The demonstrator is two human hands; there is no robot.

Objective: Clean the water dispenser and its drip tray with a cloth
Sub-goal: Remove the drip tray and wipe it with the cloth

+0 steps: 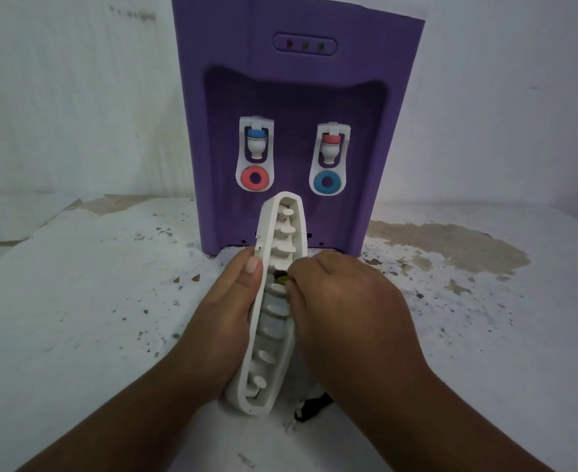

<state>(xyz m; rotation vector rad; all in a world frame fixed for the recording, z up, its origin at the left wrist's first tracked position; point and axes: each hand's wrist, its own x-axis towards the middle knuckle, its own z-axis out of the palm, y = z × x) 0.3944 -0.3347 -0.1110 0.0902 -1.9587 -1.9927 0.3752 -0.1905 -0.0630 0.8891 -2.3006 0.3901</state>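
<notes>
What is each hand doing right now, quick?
Left hand: grips the drip tray, which is held up on edge.
Right hand: fingers curled into the tray, pinching a small dark bit.

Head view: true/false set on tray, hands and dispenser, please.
1. The tray is slotted into the dispenser. False: it is out and held in front of the dispenser.
2. The left hand grips the tray. True.
3. The right hand lies flat, away from the tray. False: its fingers are curled and reach into the tray's open side.
4. The dispenser is purple. True.
</notes>
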